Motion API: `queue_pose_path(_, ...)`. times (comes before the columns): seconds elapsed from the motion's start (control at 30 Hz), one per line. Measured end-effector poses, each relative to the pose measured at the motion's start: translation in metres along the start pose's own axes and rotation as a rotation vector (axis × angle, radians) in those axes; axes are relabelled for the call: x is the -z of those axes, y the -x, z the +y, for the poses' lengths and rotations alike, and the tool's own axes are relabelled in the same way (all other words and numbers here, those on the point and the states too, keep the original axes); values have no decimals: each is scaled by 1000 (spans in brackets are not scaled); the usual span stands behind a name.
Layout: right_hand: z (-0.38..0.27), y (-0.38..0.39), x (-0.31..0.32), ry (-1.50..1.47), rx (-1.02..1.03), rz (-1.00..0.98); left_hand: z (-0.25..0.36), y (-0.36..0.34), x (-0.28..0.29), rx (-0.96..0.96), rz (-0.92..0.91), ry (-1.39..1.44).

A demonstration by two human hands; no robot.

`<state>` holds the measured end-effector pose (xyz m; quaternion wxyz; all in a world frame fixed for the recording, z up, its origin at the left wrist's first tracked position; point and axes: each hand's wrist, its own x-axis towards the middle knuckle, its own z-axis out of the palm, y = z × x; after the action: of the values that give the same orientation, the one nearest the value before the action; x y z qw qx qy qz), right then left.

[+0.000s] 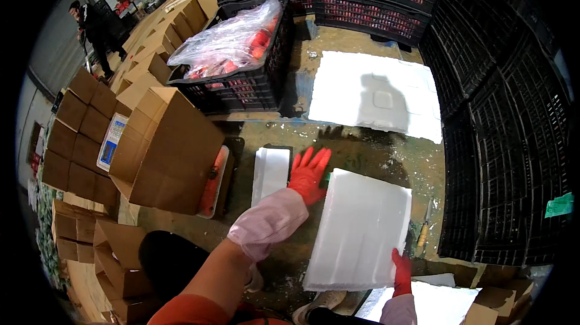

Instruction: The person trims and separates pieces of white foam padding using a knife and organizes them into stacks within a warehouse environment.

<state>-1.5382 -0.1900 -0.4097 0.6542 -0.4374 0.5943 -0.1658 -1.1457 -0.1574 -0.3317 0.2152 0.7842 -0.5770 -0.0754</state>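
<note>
My right hand [402, 272], in a red glove, grips the lower right edge of a white foam sheet [361, 231]. The sheet is tilted in front of me. Between that sheet and a small white foam block [270, 174], my left hand [308, 175], also red-gloved, is stretched out with its fingers spread and nothing in them. Farther off lies a larger white foam panel [338, 86] with my shadow on it. A knife [424, 228] with a wooden handle rests to the right of the held sheet.
An open cardboard box [175, 152] and a scale [110, 143] are at left. Behind them stands a black crate [241, 92] of red produce under plastic film. Stacked black crates [507, 143] wall off the right. A person [93, 35] is far left.
</note>
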Motion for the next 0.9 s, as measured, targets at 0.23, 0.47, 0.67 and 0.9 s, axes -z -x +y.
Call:
queue_pose_path(0.23,9,-4,-52,-472,-242,-121,-9,5,-79,-136,-611,-415)
queue_pose_path(0.47,15,-46,-9,-1678,-434,-683,22,106,-126,299,-856,-35)
queue_pose_path(0.67,-57,-19,0,-1853,-464,-825,-38,204,-101,451,-947,-33)
queue_pose_path(0.9,-23,-13,-25,-1635,-478,-830,-35,197,-66,511,-829,38)
